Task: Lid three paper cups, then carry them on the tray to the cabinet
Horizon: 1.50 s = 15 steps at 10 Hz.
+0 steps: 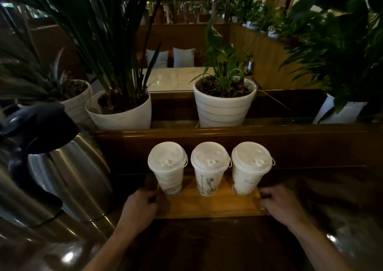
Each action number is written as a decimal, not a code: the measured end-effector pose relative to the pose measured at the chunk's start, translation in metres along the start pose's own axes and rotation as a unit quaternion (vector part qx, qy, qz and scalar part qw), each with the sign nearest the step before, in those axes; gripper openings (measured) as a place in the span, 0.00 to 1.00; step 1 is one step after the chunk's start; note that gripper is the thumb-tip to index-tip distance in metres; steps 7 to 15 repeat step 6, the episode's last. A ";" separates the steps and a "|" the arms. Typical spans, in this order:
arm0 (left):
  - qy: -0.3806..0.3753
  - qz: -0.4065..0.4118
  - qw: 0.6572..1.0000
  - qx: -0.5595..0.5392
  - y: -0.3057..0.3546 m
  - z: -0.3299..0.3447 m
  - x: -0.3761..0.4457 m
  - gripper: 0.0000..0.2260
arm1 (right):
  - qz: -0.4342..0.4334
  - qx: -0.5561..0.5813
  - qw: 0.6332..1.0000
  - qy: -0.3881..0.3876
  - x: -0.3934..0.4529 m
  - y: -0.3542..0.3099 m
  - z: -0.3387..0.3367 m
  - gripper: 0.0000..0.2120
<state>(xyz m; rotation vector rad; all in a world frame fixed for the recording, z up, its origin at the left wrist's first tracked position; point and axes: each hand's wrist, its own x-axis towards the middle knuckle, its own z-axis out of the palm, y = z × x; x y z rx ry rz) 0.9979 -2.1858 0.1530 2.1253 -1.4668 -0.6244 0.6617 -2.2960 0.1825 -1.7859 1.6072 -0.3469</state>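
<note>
Three white paper cups stand upright in a row on a wooden tray point(209, 207), each closed with a white lid: the left cup point(167, 168), the middle cup point(209, 168) and the right cup point(250, 167). My left hand point(139, 208) grips the tray's left end, fingers curled round the edge. At the tray's right end my right hand point(278, 203) grips the edge the same way. The tray sits low over a dark wooden counter.
A large steel kettle point(51, 171) with a black handle stands close on the left. Behind the cups a dark wooden ledge point(228, 134) carries white plant pots point(122, 111) point(223, 104). More plants crowd the right side.
</note>
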 end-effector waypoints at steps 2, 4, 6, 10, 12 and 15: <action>0.023 0.006 0.999 0.043 0.004 0.004 -0.004 0.09 | -0.006 -0.026 1.000 0.005 0.001 0.002 0.001 0.07; 0.045 -0.012 0.996 0.082 0.010 0.006 -0.005 0.07 | -0.024 -0.114 0.993 0.031 0.003 0.006 0.006 0.08; 0.016 -0.040 0.989 0.143 0.017 0.001 -0.007 0.11 | -0.071 -0.247 0.963 0.081 -0.006 0.010 0.012 0.10; 0.016 -0.040 0.989 0.143 0.017 0.001 -0.007 0.11 | -0.071 -0.247 0.963 0.081 -0.006 0.010 0.012 0.10; 0.016 -0.040 0.989 0.143 0.017 0.001 -0.007 0.11 | -0.071 -0.247 0.963 0.081 -0.006 0.010 0.012 0.10; 0.016 -0.040 0.989 0.143 0.017 0.001 -0.007 0.11 | -0.071 -0.247 0.963 0.081 -0.006 0.010 0.012 0.10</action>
